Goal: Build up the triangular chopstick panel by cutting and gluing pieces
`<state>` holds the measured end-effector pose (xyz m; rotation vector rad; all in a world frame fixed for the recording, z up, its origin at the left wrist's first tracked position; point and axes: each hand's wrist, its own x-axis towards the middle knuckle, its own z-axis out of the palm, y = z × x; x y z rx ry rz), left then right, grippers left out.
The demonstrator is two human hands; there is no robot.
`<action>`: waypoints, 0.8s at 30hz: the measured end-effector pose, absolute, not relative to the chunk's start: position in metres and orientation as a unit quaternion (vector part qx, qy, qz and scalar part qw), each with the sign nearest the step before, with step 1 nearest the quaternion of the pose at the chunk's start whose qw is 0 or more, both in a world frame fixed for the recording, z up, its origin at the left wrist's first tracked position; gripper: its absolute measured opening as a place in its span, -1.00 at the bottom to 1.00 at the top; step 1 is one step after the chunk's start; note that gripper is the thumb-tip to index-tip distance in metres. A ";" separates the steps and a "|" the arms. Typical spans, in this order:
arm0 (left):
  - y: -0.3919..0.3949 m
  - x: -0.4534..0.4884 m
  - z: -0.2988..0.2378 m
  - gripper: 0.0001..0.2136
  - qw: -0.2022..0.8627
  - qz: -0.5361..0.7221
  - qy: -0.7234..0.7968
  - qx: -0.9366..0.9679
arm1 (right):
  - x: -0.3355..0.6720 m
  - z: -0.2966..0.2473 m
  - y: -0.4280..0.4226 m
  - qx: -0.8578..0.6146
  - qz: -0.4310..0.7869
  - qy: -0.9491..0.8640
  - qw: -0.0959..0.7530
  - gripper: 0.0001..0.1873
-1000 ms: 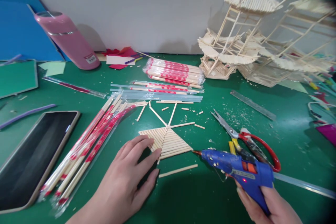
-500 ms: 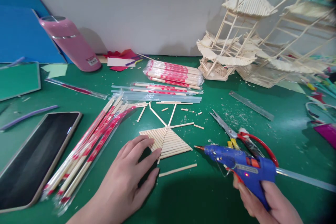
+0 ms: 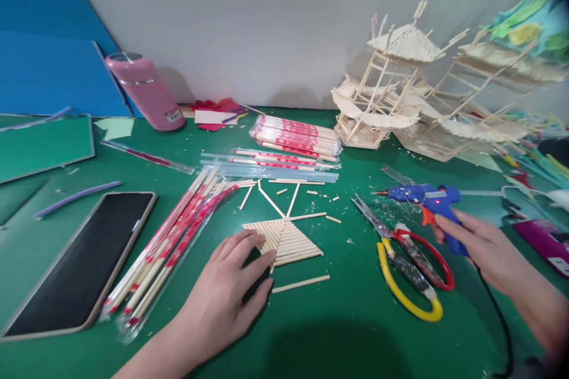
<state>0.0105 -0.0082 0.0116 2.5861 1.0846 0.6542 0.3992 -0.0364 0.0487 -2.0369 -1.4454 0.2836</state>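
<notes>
My right hand (image 3: 475, 237) is wrapped round the handle of a blue hot glue gun (image 3: 415, 194), held above the table on the right with its nozzle pointing left. A red light glows on its body. My left hand (image 3: 235, 281) has its fingers spread, the fingertips resting on the left part of a fan-shaped panel of wooden sticks (image 3: 293, 243). Bare sticks spread from the panel's far corner. One loose stick (image 3: 301, 283) lies just in front of it. Scissors (image 3: 406, 260) with red and yellow handles lie between the panel and my right hand.
Bagged chopsticks (image 3: 173, 249) lie left of my left hand, with a phone (image 3: 80, 263) beyond them. More packed chopsticks (image 3: 296, 139) and clear glue sticks (image 3: 284, 173) lie behind the panel. A pink bottle (image 3: 151, 95) and stick pagoda models (image 3: 391, 89) stand at the back.
My right hand has carried the glue gun away from the panel, to the right and toward the back, uncovering the scissors' handles. My left hand stays on the panel. The view has shifted slightly.
</notes>
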 end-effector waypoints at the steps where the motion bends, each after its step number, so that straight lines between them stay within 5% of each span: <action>1: -0.008 0.010 0.012 -0.72 0.130 0.220 0.372 0.892 | 0.405 0.048 -0.030 -0.770 0.142 -0.555 0.281 -0.61; 7: -0.008 0.009 0.012 -0.72 0.151 0.225 0.377 0.886 | 0.418 0.042 -0.024 -0.819 0.114 -0.537 0.168 -0.62; 12: -0.009 0.008 0.011 -0.70 0.168 0.229 0.378 0.881 | 0.354 0.044 -0.041 -0.746 -0.032 -0.630 0.213 -0.78; 16: -0.008 0.005 0.009 -0.69 0.177 0.229 0.377 0.880 | 0.273 0.027 -0.053 -0.501 0.115 -0.829 0.221 -0.89; 24: -0.006 0.002 0.009 -0.68 0.194 0.224 0.373 0.879 | 0.237 0.007 -0.052 -0.494 0.187 -0.829 0.183 -0.83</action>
